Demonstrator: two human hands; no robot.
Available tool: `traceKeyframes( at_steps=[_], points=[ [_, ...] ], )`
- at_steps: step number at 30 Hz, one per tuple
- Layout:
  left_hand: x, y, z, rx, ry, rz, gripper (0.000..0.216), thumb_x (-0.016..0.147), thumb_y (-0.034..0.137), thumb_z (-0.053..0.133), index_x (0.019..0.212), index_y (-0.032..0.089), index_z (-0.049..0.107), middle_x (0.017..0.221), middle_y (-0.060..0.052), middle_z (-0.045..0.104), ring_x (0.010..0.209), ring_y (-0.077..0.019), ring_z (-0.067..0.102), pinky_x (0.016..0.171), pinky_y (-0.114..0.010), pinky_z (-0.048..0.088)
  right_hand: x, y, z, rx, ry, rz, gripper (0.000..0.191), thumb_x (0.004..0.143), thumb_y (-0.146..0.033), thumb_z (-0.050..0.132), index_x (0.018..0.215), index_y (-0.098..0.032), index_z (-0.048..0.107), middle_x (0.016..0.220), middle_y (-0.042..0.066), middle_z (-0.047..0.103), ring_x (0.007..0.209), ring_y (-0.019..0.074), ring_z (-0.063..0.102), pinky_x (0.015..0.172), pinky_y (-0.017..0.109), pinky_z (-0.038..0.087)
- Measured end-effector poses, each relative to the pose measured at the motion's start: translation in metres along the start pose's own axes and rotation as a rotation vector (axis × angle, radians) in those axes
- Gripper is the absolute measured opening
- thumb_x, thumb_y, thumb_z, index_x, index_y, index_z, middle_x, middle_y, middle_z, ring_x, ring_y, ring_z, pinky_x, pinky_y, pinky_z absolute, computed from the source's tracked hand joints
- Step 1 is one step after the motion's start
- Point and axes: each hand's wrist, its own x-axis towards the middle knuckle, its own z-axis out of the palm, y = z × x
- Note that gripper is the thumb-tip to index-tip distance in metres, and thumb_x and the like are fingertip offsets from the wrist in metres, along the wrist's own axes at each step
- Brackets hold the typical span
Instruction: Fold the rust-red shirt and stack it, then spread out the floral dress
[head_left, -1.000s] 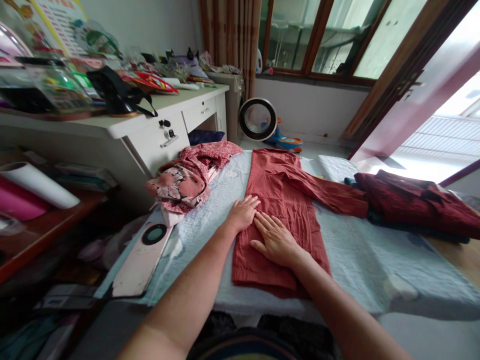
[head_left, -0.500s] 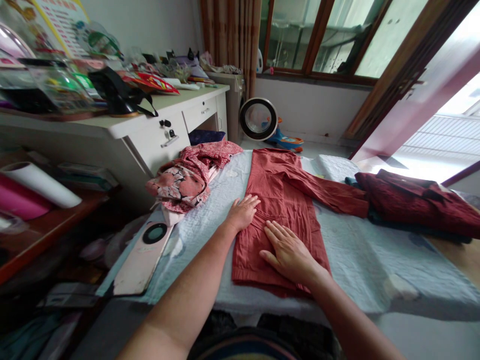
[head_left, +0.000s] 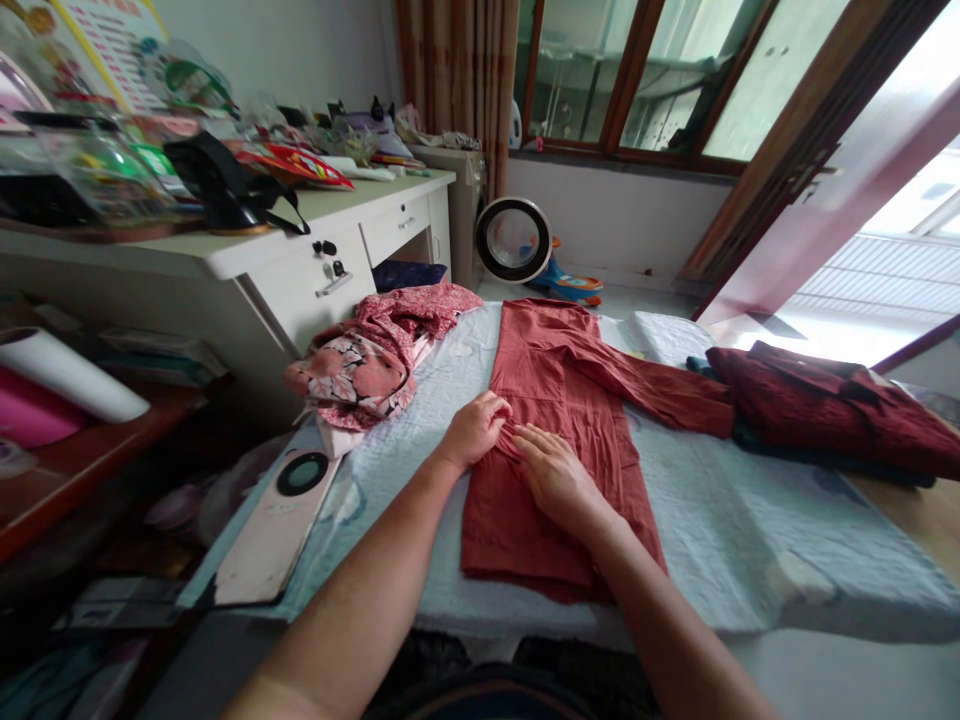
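A rust-red long-sleeved shirt (head_left: 540, 370) lies folded lengthwise on a pale blue quilted cover (head_left: 720, 530), one sleeve stretching out to the right. My left hand (head_left: 478, 428) is at the shirt's left edge, fingers curled and pinching a bit of its cloth. Close beside it, my right hand (head_left: 556, 475) rests flat on the shirt with fingers extended. Small wrinkles run through the cloth between the two hands.
Crumpled pink floral fabric (head_left: 367, 360) and a pale flat panel with a dark ring (head_left: 274, 530) lie at left. Folded dark red clothes (head_left: 832, 400) are stacked at right. A cluttered desk (head_left: 300, 250) stands behind; a round fan-like object (head_left: 514, 240) is farther back.
My left hand has gone from lying flat with fingers stretched to curling around the shirt's edge. My right hand has shifted slightly up and left, closer to it.
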Motion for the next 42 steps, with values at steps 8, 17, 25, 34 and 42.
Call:
traceKeyframes(
  at_steps=[8,17,25,34,42],
  points=[
    [-0.002,-0.005,0.000,0.000,-0.166,-0.027,0.022,0.083,0.007,0.055,0.097,0.018,0.068,0.100,-0.005,0.063,0.097,-0.0173,0.061,0.094,-0.029,0.048,-0.007,-0.004,0.010,-0.012,-0.179,0.047,0.058,0.096,-0.044,0.044,0.148,-0.018,0.040,0.157,0.005,0.034,0.146,0.0226,0.027,0.121,0.045,0.018],
    [-0.002,-0.004,-0.009,-0.065,-0.218,-0.019,0.022,0.077,0.012,0.066,0.098,0.018,0.066,0.100,-0.003,0.060,0.095,-0.0176,0.059,0.092,-0.031,0.048,-0.024,-0.007,0.009,-0.074,-0.130,0.162,0.064,0.094,-0.047,0.049,0.147,-0.012,0.041,0.157,0.011,0.032,0.146,0.0255,0.027,0.119,0.044,0.023],
    [-0.002,-0.004,-0.008,-0.121,-0.241,-0.002,0.015,0.078,0.010,0.061,0.088,0.020,0.068,0.097,-0.003,0.058,0.095,-0.0170,0.058,0.096,-0.032,0.046,-0.042,-0.003,-0.002,-0.092,-0.110,0.205,0.063,0.095,-0.047,0.048,0.147,-0.012,0.042,0.155,0.013,0.035,0.144,0.0262,0.031,0.118,0.044,0.026],
    [-0.003,-0.005,-0.006,-0.104,-0.249,-0.017,0.031,0.076,0.021,0.071,0.107,0.022,0.069,0.109,-0.004,0.059,0.106,-0.0190,0.058,0.102,-0.032,0.045,-0.003,0.003,-0.005,-0.083,-0.011,0.108,0.042,0.097,-0.016,0.035,0.134,-0.013,0.056,0.143,0.013,0.053,0.137,0.0215,0.042,0.114,0.038,0.033],
    [-0.003,-0.006,-0.006,-0.089,-0.265,-0.035,0.033,0.078,0.022,0.069,0.110,0.020,0.069,0.111,-0.005,0.059,0.108,-0.0193,0.058,0.102,-0.031,0.045,-0.001,0.007,0.017,-0.075,-0.082,0.123,0.050,0.097,-0.021,0.035,0.146,-0.017,0.043,0.154,0.007,0.040,0.143,0.0208,0.033,0.117,0.041,0.024]
  ],
)
